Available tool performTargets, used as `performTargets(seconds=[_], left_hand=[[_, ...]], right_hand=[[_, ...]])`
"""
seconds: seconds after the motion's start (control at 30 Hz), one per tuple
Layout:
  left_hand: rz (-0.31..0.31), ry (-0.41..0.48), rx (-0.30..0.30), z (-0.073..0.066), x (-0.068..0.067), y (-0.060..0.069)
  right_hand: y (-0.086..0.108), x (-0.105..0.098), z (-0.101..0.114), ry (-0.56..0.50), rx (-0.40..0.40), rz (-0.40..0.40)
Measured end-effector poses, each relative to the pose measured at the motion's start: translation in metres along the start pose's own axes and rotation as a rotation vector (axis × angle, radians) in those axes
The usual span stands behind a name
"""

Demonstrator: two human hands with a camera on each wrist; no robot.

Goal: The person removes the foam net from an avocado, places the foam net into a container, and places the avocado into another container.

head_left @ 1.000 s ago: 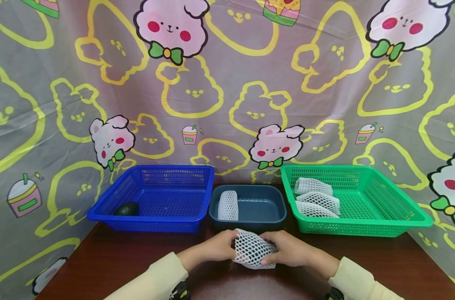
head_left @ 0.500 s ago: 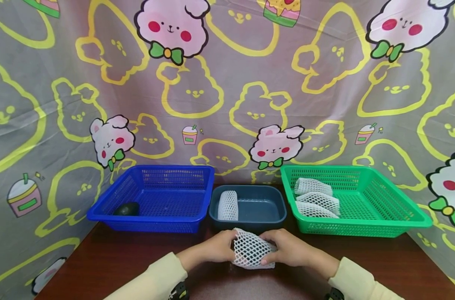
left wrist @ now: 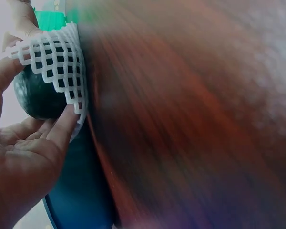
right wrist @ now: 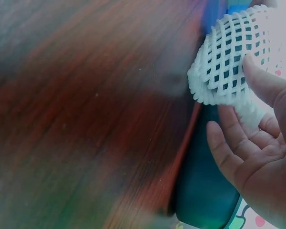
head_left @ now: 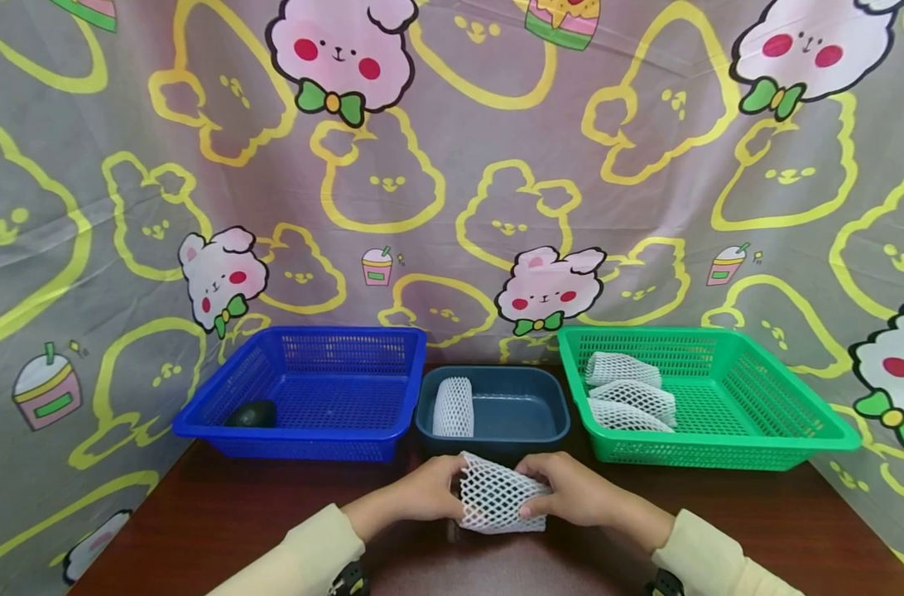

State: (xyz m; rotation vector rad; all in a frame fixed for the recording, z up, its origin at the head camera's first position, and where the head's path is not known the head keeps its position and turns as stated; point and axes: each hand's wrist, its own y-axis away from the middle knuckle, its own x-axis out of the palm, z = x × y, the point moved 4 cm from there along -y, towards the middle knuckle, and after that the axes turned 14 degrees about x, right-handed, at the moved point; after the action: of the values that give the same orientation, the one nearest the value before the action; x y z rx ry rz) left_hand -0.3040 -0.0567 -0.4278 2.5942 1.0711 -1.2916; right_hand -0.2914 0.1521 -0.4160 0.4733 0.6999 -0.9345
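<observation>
A white foam net sleeve (head_left: 499, 498) is held above the table in front of the grey-blue bin, between both hands. Inside it sits a dark green avocado (left wrist: 38, 98), whose bare rounded end shows at the sleeve's open left mouth. My left hand (head_left: 428, 488) pinches that mouth's edge, with fingers and thumb on opposite sides. Around the sleeve's other end, my right hand (head_left: 574, 490) grips with its thumb on the near side. In the right wrist view the dark avocado shows through the mesh (right wrist: 231, 52).
At the left, a blue basket (head_left: 299, 447) holds another dark avocado (head_left: 252, 415). The grey-blue bin (head_left: 522, 422) in the middle contains a white foam sleeve (head_left: 454, 407). Several netted items (head_left: 631, 400) lie in the green basket (head_left: 720, 454) at the right. A patterned cloth hangs behind.
My left hand has shifted slightly left with the sleeve's mouth, and a dark sliver shows beside its fingers. My right hand stays nearly still on the other end.
</observation>
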Motion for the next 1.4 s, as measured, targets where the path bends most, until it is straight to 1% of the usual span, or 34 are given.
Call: performTargets(seconds=[0.07, 0.3, 0.43, 0.63, 0.77, 0.9, 1.07, 1.27, 1.4], left_hand=[[0.0, 0.019, 0.002, 0.001, -0.001, 0.001], [-0.017, 0.139, 0.015, 0.003, -0.001, 0.006], [-0.026, 0.165, 0.008, 0.004, -0.003, 0.01], [-0.059, 0.151, -0.025, 0.009, -0.011, 0.017], [-0.081, 0.135, -0.032, 0.01, -0.018, 0.022], [-0.092, 0.14, -0.049, 0.012, -0.022, 0.029], [-0.094, 0.156, -0.063, 0.013, -0.025, 0.035], [-0.095, 0.134, -0.066, 0.014, -0.026, 0.037], [-0.09, 0.138, -0.068, 0.014, -0.026, 0.038]], right_hand=[[-0.001, 0.0, 0.0, -0.009, 0.004, 0.007], [-0.004, 0.001, 0.0, -0.001, 0.011, 0.005], [-0.005, 0.001, 0.002, 0.016, 0.009, -0.006], [-0.005, -0.001, 0.002, 0.03, 0.005, -0.023], [-0.005, -0.002, 0.001, 0.032, 0.001, -0.025], [-0.005, -0.003, 0.001, 0.031, 0.002, -0.023], [-0.006, -0.005, -0.001, 0.031, 0.013, -0.017], [-0.007, -0.007, -0.002, 0.051, 0.025, -0.014], [-0.009, -0.007, 0.001, 0.06, 0.039, 0.02]])
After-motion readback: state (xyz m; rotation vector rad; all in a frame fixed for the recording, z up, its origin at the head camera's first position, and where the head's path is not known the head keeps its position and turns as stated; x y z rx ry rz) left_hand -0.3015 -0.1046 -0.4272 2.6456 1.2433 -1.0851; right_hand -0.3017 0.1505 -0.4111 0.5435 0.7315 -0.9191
